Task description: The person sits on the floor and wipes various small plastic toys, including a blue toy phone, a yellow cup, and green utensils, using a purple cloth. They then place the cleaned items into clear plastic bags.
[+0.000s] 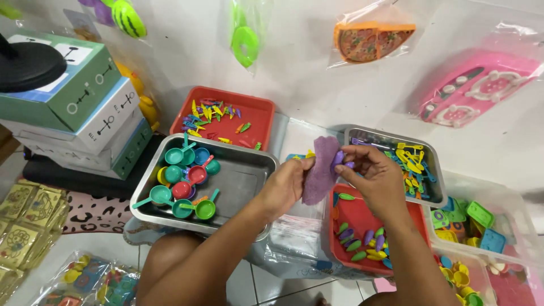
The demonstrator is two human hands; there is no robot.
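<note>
- My left hand (289,184) pinches the purple cloth (319,170) by its edge, so it hangs flat above the red tray (354,218).
- My right hand (371,173) grips a small purple toy piece (338,157) with its fingertips, pressed against the cloth, it seems for wiping.
- The red tray sits just below, holding similar small pieces.
- The steel tray (243,181) with toy pans (184,184) stays to the left, within reach.

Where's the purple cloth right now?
In the head view the purple cloth is at centre, held upright by the left hand, with the right hand touching its top, above the red tray of small toy pieces.
</note>
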